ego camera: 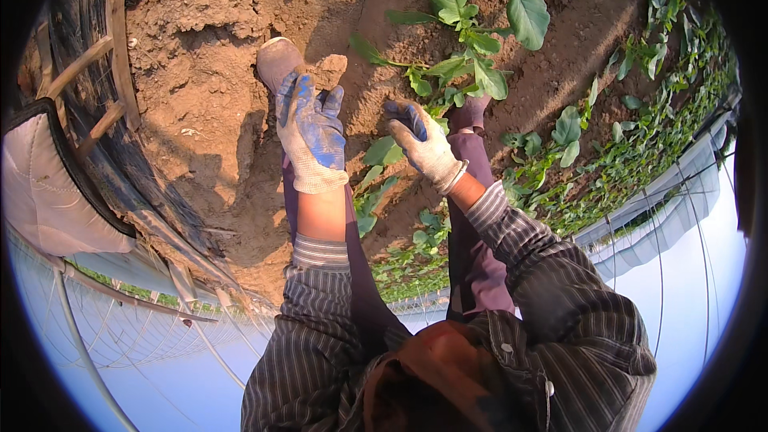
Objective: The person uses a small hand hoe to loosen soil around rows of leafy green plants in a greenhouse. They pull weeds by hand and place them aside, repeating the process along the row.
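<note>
My left hand (pixel 315 126), in a white knit glove with a blue coated palm, is turned palm up above my left shoe (pixel 277 63). Its fingers are spread, and nothing shows in them. Just past the fingertips is a clod of soil (pixel 330 70); whether they touch it I cannot tell. My right hand (pixel 423 144) wears a matching glove and hovers left of my right leg. Its fingers curl, with a gap between thumb and fingers and nothing visible inside. Near it a broad-leaved green plant (pixel 474 54) rises from the soil, partly covering my right shoe (pixel 471 113).
Dry, lumpy soil (pixel 192 66) spreads on the left, beside a wooden frame (pixel 120 60) and dark plastic sheeting (pixel 156 186). A quilted pad (pixel 60 186) juts in at the left edge. Rows of leafy plants (pixel 636 150) fill the right, with curved greenhouse hoops (pixel 84 336) beyond.
</note>
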Demonstrator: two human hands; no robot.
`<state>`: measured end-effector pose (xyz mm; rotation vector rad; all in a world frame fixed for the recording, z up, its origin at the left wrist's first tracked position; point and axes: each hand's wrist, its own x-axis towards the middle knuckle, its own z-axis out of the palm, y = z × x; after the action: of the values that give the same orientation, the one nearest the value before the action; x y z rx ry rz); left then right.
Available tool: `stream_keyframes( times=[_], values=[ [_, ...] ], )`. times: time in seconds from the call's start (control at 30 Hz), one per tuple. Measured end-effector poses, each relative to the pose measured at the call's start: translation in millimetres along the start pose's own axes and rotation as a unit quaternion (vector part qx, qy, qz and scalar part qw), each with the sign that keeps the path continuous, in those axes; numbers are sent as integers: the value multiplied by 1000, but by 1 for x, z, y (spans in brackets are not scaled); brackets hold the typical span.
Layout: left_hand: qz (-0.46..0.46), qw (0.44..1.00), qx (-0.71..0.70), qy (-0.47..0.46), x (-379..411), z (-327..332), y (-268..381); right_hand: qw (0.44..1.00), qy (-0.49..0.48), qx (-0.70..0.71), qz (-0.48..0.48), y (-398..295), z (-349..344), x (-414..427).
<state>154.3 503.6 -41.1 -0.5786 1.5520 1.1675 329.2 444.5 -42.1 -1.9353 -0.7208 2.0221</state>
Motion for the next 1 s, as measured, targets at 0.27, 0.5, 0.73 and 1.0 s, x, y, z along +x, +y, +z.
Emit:
stream_keyframes(
  times=[0.27, 0.5, 0.73, 1.0],
  values=[
    [-3, 999, -44, -7, -1, -13, -18, 982, 187, -11, -6, 40, -72, 21],
    [-2, 998, -31, -57, -1, -30, -45, 972, 178, 148, 49, 27, -59, 64],
    [8, 999, 9, -50, 6, -54, -78, 939, 204, 277, -7, 42, -79, 37],
    [-40, 997, -51, -33, 5, -20, -140, 912, 174, 369, -40, 44, -86, 13]
  ],
)
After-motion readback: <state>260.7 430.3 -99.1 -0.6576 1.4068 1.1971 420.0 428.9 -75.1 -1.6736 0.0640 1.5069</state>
